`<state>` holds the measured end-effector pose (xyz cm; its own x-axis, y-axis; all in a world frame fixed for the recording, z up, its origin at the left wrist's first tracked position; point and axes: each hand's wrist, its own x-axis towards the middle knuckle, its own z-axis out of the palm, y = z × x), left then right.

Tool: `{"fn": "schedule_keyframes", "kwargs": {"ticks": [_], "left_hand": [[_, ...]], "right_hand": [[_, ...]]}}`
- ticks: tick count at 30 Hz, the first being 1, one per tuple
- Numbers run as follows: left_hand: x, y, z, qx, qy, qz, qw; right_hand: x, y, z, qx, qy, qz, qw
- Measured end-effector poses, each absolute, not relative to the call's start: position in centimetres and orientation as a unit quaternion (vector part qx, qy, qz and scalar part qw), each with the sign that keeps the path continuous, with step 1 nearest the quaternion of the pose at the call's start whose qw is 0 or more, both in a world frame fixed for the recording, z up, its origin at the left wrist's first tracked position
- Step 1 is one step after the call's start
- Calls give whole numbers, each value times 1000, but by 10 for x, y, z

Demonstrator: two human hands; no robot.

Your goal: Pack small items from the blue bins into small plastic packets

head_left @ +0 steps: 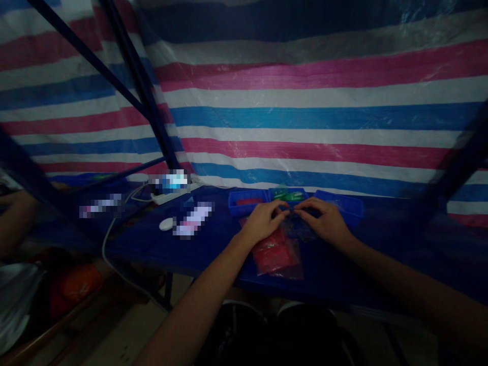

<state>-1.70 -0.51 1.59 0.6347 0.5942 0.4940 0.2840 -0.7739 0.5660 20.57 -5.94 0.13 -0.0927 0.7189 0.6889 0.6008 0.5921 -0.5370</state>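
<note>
My left hand [265, 221] and my right hand [324, 218] meet fingertip to fingertip over the blue table, both pinched on something too small and dark to make out. Beneath and between them lie clear plastic bags [301, 230]. Red items in clear bags [276, 254] are spread by my left wrist, near the table's front edge. Just behind my hands stand three blue trays: the left tray [232, 203] holds something red, the middle tray [271, 194] holds green packets [292, 195], and the right tray [354, 211] is partly hidden by my right hand.
Left on the table [148, 249] are a round white object [166, 224], a blurred-out phone-like item [193, 220] and a white power strip [177, 194] with a cable [104, 239] hanging off the edge. Another person's arm [17, 216] shows at far left. A striped sheet [305, 117] hangs behind.
</note>
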Motion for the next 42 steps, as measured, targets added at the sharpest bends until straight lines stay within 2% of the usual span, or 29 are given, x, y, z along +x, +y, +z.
{"fn": "schedule_keyframes", "kwargs": {"ticks": [7,12,18,23,31,38,42], "left_hand": [[-16,-4,15,852,200,347,336],[-17,0,13,828,254,382,321],[-14,4,7,806,269,411,330],[-14,-3,11,823,247,371,352],[-15,-4,12,852,231,348,314],[-16,-7,18,859,257,375,237],[-16,-8,17,865,223,358,271]], "right_hand": [[210,-56,0,-393,-779,33,488],[207,-56,-2,-363,-806,44,465],[205,-58,-2,-426,-736,82,520],[208,-56,-5,-449,-715,176,506],[205,-58,-5,-451,-734,175,478],[207,-60,3,-471,-725,51,500],[209,-61,6,-464,-737,-15,492]]}}
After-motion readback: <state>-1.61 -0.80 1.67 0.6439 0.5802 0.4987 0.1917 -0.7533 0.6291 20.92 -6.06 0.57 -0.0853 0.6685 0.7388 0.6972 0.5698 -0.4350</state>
